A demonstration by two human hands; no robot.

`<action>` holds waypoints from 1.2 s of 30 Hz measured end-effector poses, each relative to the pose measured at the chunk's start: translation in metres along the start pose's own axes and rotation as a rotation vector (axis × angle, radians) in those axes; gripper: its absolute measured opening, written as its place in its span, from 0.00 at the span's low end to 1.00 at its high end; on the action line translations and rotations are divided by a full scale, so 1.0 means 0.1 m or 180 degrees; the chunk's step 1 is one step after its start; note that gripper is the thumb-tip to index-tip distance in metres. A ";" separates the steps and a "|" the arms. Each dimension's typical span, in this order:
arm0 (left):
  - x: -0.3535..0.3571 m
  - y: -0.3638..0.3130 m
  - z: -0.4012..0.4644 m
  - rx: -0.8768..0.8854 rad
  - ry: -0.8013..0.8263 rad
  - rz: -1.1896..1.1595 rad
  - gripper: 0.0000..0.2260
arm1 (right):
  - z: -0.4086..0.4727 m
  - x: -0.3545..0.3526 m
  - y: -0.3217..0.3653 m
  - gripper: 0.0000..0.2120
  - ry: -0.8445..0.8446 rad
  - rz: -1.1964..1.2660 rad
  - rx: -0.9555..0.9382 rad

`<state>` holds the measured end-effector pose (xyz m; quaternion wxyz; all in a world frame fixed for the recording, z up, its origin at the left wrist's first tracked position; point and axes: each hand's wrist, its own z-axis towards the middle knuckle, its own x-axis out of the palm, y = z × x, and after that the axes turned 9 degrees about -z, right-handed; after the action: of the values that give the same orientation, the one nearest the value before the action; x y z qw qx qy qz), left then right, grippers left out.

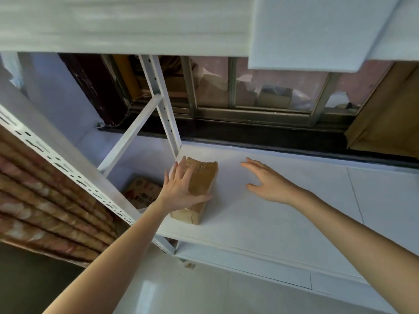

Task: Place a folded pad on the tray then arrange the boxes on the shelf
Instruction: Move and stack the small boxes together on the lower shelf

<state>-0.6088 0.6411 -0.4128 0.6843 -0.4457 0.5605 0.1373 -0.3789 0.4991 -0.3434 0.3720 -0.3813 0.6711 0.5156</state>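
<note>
A brown cardboard box [199,189], long and rectangular with creased, slightly crushed corners and tape on its top, lies on the white shelf [283,211] near its left end. The shelf surface is smooth, matte and pale, with a thin seam running across it at about 3 o'clock from the box.

The left hand [181,189] lies over the box's top and left side, fingers spread and bent over the cardboard, thumb hooked along the near edge at about 5 o'clock; it grips the box. The right hand [265,180] is at 3 o'clock from the box, apart from it, palm down above the shelf with fingers straight and splayed, holding nothing; whether it touches the surface cannot be told.

The shelf frame is white painted metal: a perforated upright [163,105] rises at 12 o'clock from the box, with a diagonal brace [131,137] running down to 10 o'clock. On a lower level, at 9 o'clock from the box, rests a printed carton [142,191] with red markings, partly hidden by the frame.

Overhead, at 12 o'clock, sit layered white foam sheets [124,23] with soft, ridged edges and a flat white panel [317,30]. Behind the shelf is a metal-framed window [249,100]. A pleated, patterned curtain [45,200] hangs at far 9 o'clock.
</note>
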 end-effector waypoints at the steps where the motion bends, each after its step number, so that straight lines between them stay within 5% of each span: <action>1: -0.01 -0.12 0.04 0.0073 -0.0056 0.0076 0.49 | -0.08 -0.06 -0.08 0.30 -0.0058 0.0031 0.0032; 24: 0.86 -4.48 0.02 0.1342 -0.0157 -0.0073 0.46 | -3.17 -1.69 -2.56 0.32 -0.1000 -0.0257 0.0736; 36: 1.44 -5.95 0.11 0.1906 0.0148 -0.0042 0.46 | -4.34 -1.95 -3.53 0.34 -0.1300 -0.0270 0.1264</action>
<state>-0.1450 0.2687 -0.2696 0.7732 -0.2307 0.5886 -0.0487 -0.0245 0.0384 -0.2300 0.5881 -0.2170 0.6536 0.4241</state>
